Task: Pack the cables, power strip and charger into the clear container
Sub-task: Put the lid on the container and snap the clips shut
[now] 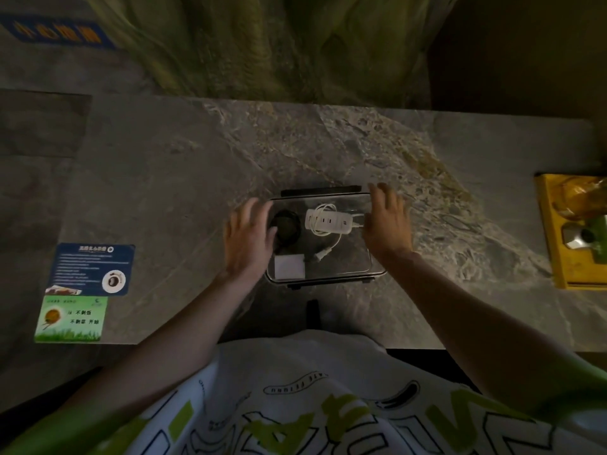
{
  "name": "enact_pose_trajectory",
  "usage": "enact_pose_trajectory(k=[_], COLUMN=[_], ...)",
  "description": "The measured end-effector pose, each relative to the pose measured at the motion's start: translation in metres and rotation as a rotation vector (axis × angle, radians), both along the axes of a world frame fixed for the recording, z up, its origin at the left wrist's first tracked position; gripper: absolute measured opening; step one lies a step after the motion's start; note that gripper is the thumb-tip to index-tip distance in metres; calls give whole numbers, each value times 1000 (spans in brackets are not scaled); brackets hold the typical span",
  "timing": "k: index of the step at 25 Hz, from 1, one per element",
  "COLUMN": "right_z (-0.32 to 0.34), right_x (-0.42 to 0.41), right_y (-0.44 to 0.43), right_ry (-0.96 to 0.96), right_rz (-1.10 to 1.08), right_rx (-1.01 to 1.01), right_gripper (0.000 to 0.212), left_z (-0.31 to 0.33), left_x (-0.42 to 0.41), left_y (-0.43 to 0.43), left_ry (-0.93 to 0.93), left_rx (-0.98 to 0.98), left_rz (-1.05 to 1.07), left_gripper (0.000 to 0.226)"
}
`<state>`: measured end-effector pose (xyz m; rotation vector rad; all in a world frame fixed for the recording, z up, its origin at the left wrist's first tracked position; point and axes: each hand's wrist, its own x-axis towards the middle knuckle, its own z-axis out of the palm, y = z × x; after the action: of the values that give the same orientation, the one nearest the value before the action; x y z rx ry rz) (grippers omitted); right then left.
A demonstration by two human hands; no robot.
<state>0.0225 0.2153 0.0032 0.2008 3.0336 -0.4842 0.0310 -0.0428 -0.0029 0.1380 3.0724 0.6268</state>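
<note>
Nearest the camera is the person's white T-shirt (295, 405), printed with large lime-green and black-outlined letters that run upside down and are cut off, so no word can be read. Both bare forearms reach forward over the grey, marble-veined stone desk (164, 192).

The left hand (249, 238) lies with its fingers stretched out and loose against the left end of the clear container (348, 257), its thumb over the rim; it grips nothing. The right hand (387, 221) is likewise spread flat against the right end, fingers straight, holding nothing.

The container stands near the desk's near edge, with black clasps at front and back. Inside it, a coiled black cable (287, 224) sits at the left, a white power strip (328, 221) with its white cord (331, 246) looped around it lies at the far middle, and a white square charger (289, 267) is in the near left corner.

On the desk to the left, a green card (70, 320) reads "不剩饭" and "不剩菜 开始". Just beyond it a dark blue card (92, 269) carries white lines too small to read.

At the right edge stands a yellow box (555, 244). Behind the desk hangs a green drape (262, 44), and at far left a blue sign (59, 34) shows blurred yellow characters. The room is dim.
</note>
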Motion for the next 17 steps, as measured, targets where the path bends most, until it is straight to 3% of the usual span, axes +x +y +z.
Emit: enact_pose_trajectory(k=[4,11,17], right_z=[-2,-8,-8], right_x=[-4,-25,-35], right_y=[-6,3,6], right_ry=[-80,-259,-299], right_rz=[314,412,450], right_rx=[52,78,78], right_gripper=[72,84,87], left_z=[4,-4,-4], left_x=[-11,-32,-54], left_y=[23,26,32], left_ry=[-174,-319,-414], left_rx=[-166,-183,-245], left_rz=[-347,-441,-478], left_gripper=[84,111,126])
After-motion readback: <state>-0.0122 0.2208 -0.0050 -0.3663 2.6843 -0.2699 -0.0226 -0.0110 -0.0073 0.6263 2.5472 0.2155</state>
